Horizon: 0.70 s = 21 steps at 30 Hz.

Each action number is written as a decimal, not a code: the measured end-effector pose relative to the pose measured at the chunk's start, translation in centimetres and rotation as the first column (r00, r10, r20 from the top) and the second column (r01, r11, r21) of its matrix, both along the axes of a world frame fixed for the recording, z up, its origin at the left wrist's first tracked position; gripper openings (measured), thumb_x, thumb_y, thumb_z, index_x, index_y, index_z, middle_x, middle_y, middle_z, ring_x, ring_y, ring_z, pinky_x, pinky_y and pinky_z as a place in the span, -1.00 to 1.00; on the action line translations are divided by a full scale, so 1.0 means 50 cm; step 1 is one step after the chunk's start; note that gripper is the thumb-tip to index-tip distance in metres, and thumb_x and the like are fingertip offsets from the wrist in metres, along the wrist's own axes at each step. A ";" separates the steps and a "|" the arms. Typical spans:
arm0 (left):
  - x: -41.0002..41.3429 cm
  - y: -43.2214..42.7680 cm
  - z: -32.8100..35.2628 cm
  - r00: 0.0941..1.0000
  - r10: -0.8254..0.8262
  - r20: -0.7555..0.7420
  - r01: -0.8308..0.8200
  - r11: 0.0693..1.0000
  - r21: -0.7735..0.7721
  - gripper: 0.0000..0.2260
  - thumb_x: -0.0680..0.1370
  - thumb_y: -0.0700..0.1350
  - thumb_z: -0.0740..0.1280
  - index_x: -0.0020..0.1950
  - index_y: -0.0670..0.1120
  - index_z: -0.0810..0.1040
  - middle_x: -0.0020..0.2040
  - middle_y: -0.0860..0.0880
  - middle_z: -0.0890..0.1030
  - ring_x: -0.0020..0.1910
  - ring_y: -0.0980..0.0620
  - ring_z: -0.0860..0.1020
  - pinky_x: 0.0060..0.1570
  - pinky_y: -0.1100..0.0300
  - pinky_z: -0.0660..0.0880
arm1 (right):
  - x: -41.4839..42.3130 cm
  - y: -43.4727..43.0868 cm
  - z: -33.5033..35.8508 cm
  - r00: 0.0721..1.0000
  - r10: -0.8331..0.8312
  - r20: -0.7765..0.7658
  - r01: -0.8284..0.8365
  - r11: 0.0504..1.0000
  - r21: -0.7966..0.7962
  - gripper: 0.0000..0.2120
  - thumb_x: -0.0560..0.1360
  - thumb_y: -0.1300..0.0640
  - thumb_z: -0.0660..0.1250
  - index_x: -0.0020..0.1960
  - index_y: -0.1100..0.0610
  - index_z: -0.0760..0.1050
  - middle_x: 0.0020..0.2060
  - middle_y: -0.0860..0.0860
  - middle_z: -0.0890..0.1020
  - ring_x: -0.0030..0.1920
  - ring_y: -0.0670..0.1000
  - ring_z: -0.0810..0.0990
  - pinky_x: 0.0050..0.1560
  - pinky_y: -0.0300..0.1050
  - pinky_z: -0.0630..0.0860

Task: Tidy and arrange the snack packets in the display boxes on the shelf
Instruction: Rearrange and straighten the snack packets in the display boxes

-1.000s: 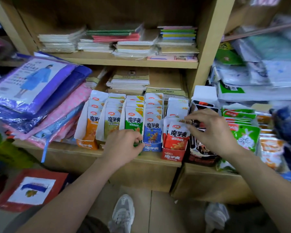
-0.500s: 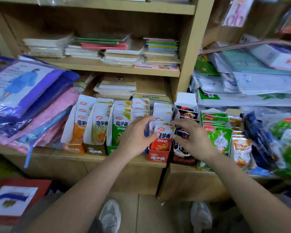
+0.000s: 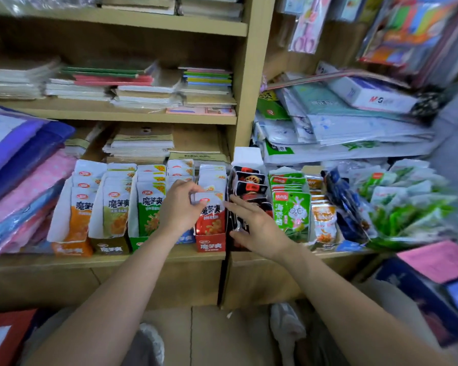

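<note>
Several display boxes of snack packets stand in a row on the shelf (image 3: pixel 111 257): orange box (image 3: pixel 72 247), olive box (image 3: pixel 111 248), green box (image 3: pixel 139 244), red box (image 3: pixel 211 243), black box (image 3: pixel 246 178) and a green rabbit-packet box (image 3: pixel 291 212). My left hand (image 3: pixel 179 207) pinches the top of the front red packet (image 3: pixel 210 220) in the red box and hides the blue box behind it. My right hand (image 3: pixel 251 224) lies with fingers straight against the front of the black box, just right of the red packet.
Folded raincoat packs (image 3: pixel 24 165) pile up at the left. Notebooks (image 3: pixel 140 143) are stacked behind the boxes and on the shelf above. Loose green and dark packets (image 3: pixel 397 204) heap at the right. My shoes (image 3: pixel 286 328) stand on the floor below.
My left hand has moved right from the green and blue boxes onto the red packet's top. My right hand has slid off the red packet down to the black box. The view has shifted left.
</note>
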<state>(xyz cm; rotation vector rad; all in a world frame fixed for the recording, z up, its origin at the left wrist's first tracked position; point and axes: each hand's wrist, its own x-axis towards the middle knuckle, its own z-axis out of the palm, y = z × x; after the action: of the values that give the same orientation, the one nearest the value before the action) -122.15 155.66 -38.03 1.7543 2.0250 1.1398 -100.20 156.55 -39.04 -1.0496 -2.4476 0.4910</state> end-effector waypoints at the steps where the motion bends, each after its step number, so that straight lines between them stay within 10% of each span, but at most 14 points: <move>1: 0.004 -0.003 0.004 0.999 0.030 -0.033 -0.031 0.999 -0.019 -0.79 0.50 -0.06 0.51 0.11 0.02 0.62 0.13 0.01 0.57 0.04 0.00 0.59 -0.08 0.08 0.57 | 0.016 -0.013 0.003 0.999 -0.026 -0.030 0.026 1.000 0.011 -0.44 0.52 0.10 0.42 0.49 0.00 0.38 0.51 -0.01 0.35 0.47 0.03 0.34 0.45 -0.06 0.33; 6: 0.060 -0.028 0.042 0.920 0.128 -0.370 -0.091 0.989 0.116 -0.63 0.46 -0.14 0.45 0.27 0.02 0.59 0.17 -0.07 0.59 0.14 -0.16 0.48 0.08 -0.07 0.51 | 0.146 -0.079 0.010 0.977 -0.211 -0.016 0.212 0.976 0.042 -0.74 0.52 0.14 0.41 0.20 0.09 0.64 0.12 -0.01 0.67 0.16 -0.03 0.58 0.25 -0.09 0.49; 21: 0.406 -0.047 0.023 0.774 -0.572 -0.271 0.574 0.815 -0.081 -0.79 0.52 0.01 0.44 0.15 0.17 0.63 0.14 0.20 0.62 0.20 0.13 0.51 0.15 0.18 0.43 | 0.548 -0.126 0.112 0.639 -0.724 -0.260 0.724 0.680 -0.114 -0.87 0.53 0.22 0.38 0.03 0.10 0.67 -0.14 -0.06 0.69 -0.12 -0.11 0.64 -0.07 -0.21 0.56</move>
<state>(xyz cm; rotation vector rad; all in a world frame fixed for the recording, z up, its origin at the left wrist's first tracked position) -101.86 153.32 -36.90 2.4170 1.4087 0.7225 -72.78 150.24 -33.41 -1.7020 -1.5659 0.3255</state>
